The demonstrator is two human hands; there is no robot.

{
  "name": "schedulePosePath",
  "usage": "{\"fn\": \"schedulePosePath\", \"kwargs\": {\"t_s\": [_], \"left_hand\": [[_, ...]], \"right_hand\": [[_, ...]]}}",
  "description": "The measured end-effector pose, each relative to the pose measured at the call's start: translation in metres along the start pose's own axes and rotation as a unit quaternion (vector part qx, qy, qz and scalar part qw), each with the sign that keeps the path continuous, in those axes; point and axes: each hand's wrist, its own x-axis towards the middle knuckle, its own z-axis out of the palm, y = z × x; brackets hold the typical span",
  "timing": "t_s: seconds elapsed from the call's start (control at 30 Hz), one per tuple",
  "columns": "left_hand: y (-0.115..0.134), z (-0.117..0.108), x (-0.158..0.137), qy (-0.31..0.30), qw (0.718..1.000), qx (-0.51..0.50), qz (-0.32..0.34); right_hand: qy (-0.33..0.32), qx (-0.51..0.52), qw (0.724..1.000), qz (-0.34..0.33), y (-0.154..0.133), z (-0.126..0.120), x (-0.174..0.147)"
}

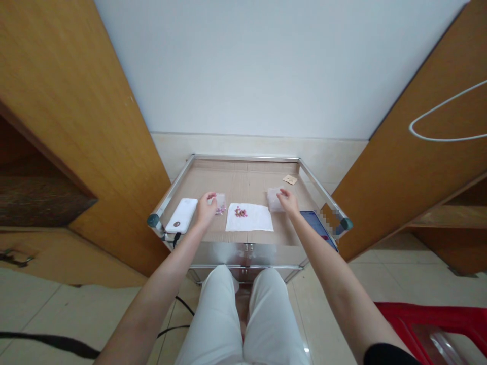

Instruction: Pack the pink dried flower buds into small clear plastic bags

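Note:
On the left of the tray table, my left hand (pixel 206 208) has its fingers and thumb curled at the edge of a small clear plastic bag (pixel 220 198), which has pink and purple bits at its bottom. Toward the right, the fingertips of my right hand (pixel 289 201) are closed at the edge of another clear bag (pixel 274 198); its contents are hard to make out. Between them a white paper sheet (pixel 255 221) lies flat, with a small pile of pink and brown pieces (pixel 240 212) on it.
A white power bank or phone-like device (pixel 183 215) with a black cable is at the left. A phone (pixel 317 228) lies at the right, and a small tan card (pixel 289 179) behind. Metal rails (pixel 247 158) edge the table. A red plastic stool (pixel 429 314) stands lower right.

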Motion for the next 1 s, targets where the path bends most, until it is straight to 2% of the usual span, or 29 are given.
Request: {"fn": "schedulePosePath", "kwargs": {"t_s": [0.1, 0.2, 0.33, 0.5, 0.63, 0.73, 0.9, 1.0], "left_hand": [[-0.01, -0.009, 0.011, 0.017, 0.994, 0.108, 0.015], [-0.019, -0.015, 0.016, -0.007, 0.981, 0.192, 0.04], [-0.024, -0.016, 0.015, -0.069, 0.963, 0.242, 0.093], [-0.027, -0.011, 0.011, -0.155, 0.938, 0.286, 0.117], [-0.029, -0.009, 0.009, -0.181, 0.921, 0.325, 0.116], [-0.027, -0.01, 0.008, -0.18, 0.92, 0.33, 0.112], [-0.022, -0.009, 0.007, -0.179, 0.923, 0.332, 0.079], [-0.021, -0.006, 0.008, -0.177, 0.921, 0.34, 0.066]], "right_hand": [[-0.01, -0.059, 0.998, -0.005, 0.009, 0.004, 0.0], [-0.002, -0.154, 0.988, -0.011, 0.013, 0.006, -0.004], [0.014, -0.233, 0.972, -0.022, 0.015, 0.008, -0.01], [-0.01, -0.246, 0.969, -0.018, 0.016, 0.011, -0.014], [0.001, -0.225, 0.974, -0.027, 0.014, 0.011, -0.014], [0.042, -0.182, 0.98, -0.073, 0.008, 0.007, -0.015], [0.112, -0.054, 0.978, -0.168, -0.021, 0.007, -0.034], [0.097, 0.053, 0.981, -0.157, -0.039, 0.017, -0.054]]}}
